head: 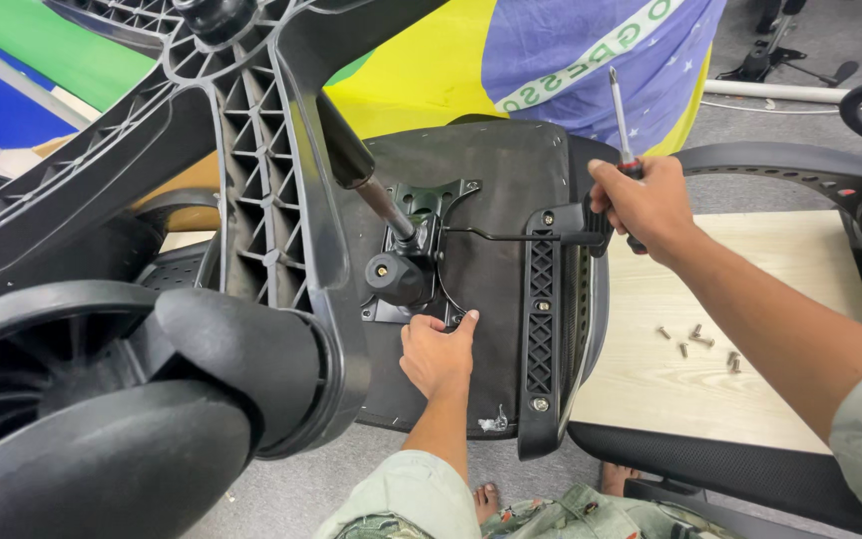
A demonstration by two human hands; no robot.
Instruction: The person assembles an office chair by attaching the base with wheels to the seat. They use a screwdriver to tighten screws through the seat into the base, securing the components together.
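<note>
while the upturned office chair seat lies with its black fabric underside facing you, your left hand rests on it just below the metal mechanism plate, fingers curled loosely and fingertips touching the plate's lower edge; it is pressing there, not gripping anything. your right hand is clenched around a screwdriver, handle buried in the fist, bare shaft pointing up and away from you. the same hand sits right against the paddle end of the thin lever that runs out from the plate; you cannot tell whether the fingers also grip that paddle. a gas-lift cylinder slants down into the plate, ending at a round black knob. a ribbed black plastic bracket runs along the seat's right edge. the star base fills the upper left, one arm passing close in front of the camera, with a caster wheel large and near at lower left. right of the seat, a pale wooden board holds a small scatter of loose screws, well apart from both hands. a yellow, green and blue flag lies behind the seat. your bare toes show at the bottom edge on the grey floor.
</note>
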